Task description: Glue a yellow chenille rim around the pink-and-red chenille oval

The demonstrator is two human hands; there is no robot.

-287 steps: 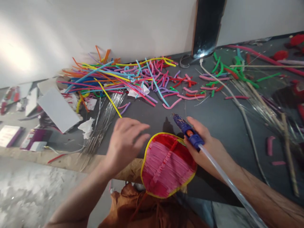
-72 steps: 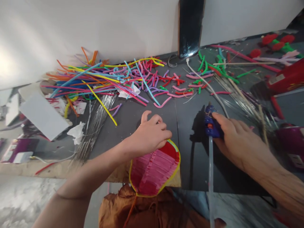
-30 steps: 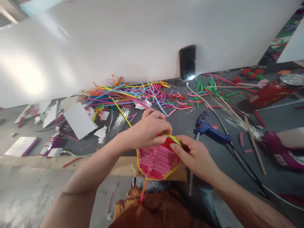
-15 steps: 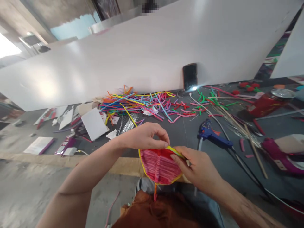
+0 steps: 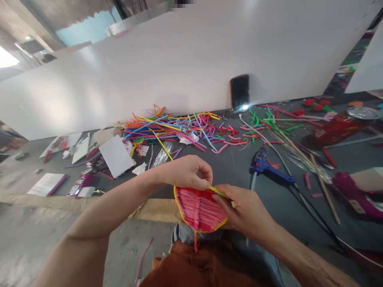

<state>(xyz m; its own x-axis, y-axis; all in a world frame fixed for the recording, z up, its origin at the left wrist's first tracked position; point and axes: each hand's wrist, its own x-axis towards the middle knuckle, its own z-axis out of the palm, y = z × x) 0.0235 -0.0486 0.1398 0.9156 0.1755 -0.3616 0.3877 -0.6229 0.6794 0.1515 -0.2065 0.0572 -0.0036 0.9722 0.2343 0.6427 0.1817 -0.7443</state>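
A rounded pink and red pipe-cleaner piece [image 5: 187, 204] hangs between my hands, with a darker rib down its middle and an orange stem [image 5: 196, 241] below. Yellow pipe cleaner [image 5: 178, 205] runs around its rim. My left hand [image 5: 191, 171] is closed at the upper rim, thumb and index finger pinching the yellow edging. On the right side, my right hand [image 5: 236, 203] grips the piece, thumb in front and fingers behind. A length of yellow pipe cleaner [image 5: 161, 143] shows past my left wrist; whether it joins the rim is hidden.
Loose colourful pipe cleaners [image 5: 176, 125] lie heaped against a white panel [image 5: 149, 71], where a phone [image 5: 239, 92] leans with its light on. To the right are a blue glue gun [image 5: 272, 169], wooden sticks [image 5: 326, 189] and a red can [image 5: 338, 129]. A white card [image 5: 116, 156] lies left.
My left fingers remain pinched at the upper rim, and my right hand keeps its grip. The piece has barely moved; the view has shifted slightly.
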